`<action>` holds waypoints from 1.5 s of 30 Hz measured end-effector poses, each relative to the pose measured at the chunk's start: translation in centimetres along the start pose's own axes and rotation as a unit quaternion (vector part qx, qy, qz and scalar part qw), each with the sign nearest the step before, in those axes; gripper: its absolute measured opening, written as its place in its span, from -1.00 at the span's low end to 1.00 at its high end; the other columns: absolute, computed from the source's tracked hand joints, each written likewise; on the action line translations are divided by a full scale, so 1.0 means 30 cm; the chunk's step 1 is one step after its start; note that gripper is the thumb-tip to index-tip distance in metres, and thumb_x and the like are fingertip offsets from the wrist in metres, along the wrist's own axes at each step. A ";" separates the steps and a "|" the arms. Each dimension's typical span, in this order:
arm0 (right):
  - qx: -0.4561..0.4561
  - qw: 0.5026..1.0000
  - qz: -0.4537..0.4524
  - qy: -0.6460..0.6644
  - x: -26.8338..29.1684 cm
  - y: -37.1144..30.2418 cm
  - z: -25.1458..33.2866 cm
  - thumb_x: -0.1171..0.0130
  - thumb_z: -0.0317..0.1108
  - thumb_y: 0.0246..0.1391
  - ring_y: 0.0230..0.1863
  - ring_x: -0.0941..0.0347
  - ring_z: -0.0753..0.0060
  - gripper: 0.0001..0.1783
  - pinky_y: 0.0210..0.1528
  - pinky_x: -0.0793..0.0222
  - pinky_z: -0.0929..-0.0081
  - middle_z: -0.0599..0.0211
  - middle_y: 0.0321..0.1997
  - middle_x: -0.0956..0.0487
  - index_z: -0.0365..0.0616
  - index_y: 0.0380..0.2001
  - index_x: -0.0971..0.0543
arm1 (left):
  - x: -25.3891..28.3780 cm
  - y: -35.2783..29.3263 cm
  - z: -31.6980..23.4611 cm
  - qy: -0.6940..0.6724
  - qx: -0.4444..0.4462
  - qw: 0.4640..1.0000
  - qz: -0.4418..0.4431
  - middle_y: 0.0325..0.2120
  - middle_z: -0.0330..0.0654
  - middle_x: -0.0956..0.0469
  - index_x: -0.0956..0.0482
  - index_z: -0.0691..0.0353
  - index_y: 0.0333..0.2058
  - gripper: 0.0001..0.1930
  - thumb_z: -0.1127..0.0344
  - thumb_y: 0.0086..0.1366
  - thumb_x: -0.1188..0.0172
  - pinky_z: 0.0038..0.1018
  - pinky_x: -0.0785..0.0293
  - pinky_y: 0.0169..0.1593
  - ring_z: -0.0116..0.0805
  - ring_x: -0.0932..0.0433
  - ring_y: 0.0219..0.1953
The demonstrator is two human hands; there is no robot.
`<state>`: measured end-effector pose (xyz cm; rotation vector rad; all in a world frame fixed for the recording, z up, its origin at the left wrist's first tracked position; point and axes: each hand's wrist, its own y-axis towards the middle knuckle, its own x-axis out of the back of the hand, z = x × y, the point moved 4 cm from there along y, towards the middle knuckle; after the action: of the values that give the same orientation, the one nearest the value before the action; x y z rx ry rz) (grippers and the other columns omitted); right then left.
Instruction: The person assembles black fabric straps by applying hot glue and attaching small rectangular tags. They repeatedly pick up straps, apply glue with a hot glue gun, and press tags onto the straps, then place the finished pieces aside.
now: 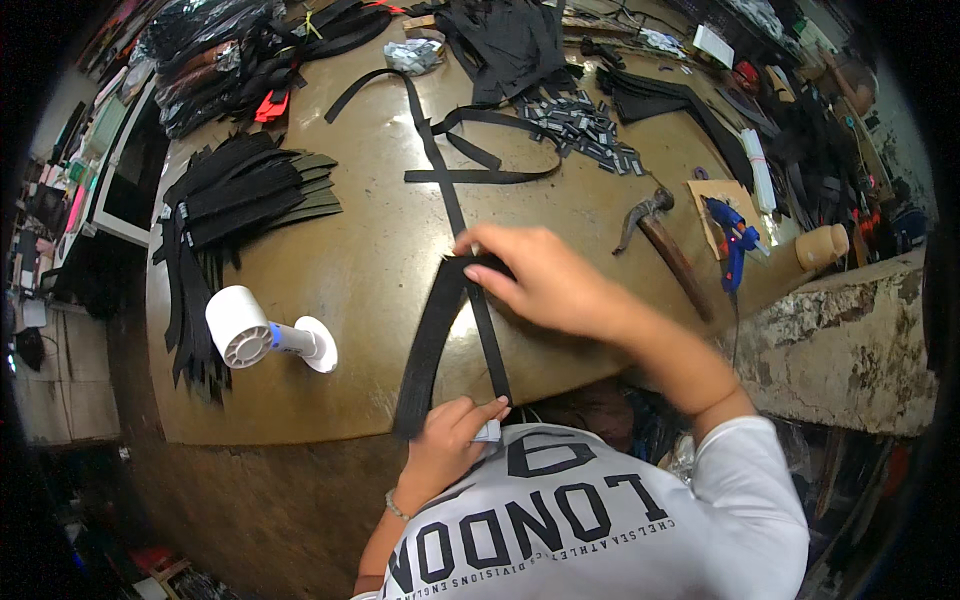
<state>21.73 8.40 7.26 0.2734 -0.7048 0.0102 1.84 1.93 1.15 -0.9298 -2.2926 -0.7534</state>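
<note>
My right hand (545,280) pinches the far end of a wide black strap (430,340) between thumb and forefinger, over the table. Pale frayed threads show at that end. A narrow black strap (489,340) runs under the right hand, from the table's near edge toward the far side. At that near edge my left hand (445,440) is closed, its thumb and finger pinching the narrow strap's near end. A small whitish piece (488,432) shows beside the left fingers; its kind is unclear. The wide strap's lower end hangs beside the left hand.
A white handheld fan (240,325) stands left, beside stacked black straps (240,190). To the right lie a hammer (672,250) and a blue glue gun (736,245). Small grey metal pieces (590,130) are heaped farther back, near more black strips (505,45).
</note>
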 end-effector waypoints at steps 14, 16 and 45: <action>-0.070 0.981 -0.159 -0.087 -0.161 -0.171 -0.105 -0.22 -0.44 0.12 -0.11 -0.43 0.13 -0.72 -0.02 -0.24 0.30 0.22 -0.17 -0.52 -0.18 -0.08 -0.57 | 0.015 0.005 -0.001 0.029 0.008 0.999 0.045 -0.57 -0.28 -0.39 -0.65 0.02 -0.12 -0.53 0.44 -0.11 -0.40 -0.40 -0.44 -0.48 -0.32 -0.51 -0.53; -0.073 0.981 -0.152 -0.096 -0.158 -0.170 -0.101 -0.24 -0.46 0.09 -0.11 -0.43 0.13 -0.71 -0.02 -0.25 0.31 0.24 -0.16 -0.51 -0.18 -0.08 -0.58 | 0.022 0.011 -0.008 0.026 0.010 0.998 0.056 -0.56 -0.28 -0.42 -0.65 0.03 -0.14 -0.56 0.42 -0.09 -0.39 -0.39 -0.45 -0.47 -0.30 -0.53 -0.52; -0.343 0.835 -0.327 -0.281 0.594 -0.479 -0.246 -0.22 -0.17 0.22 -0.32 -0.59 0.06 -0.49 -0.39 -0.49 0.21 -0.05 -0.26 -0.58 -0.27 0.06 -0.34 | 0.033 0.256 0.127 0.122 0.086 0.982 -0.118 -0.49 -0.13 -0.54 -0.62 0.03 -0.02 -0.66 0.32 0.20 -0.29 -0.27 -0.46 -0.38 -0.13 -0.56 -0.46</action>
<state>41.49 -5.06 9.78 -0.2049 -1.1158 -1.0039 5.89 9.56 1.38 -0.4656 -2.2282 -0.7086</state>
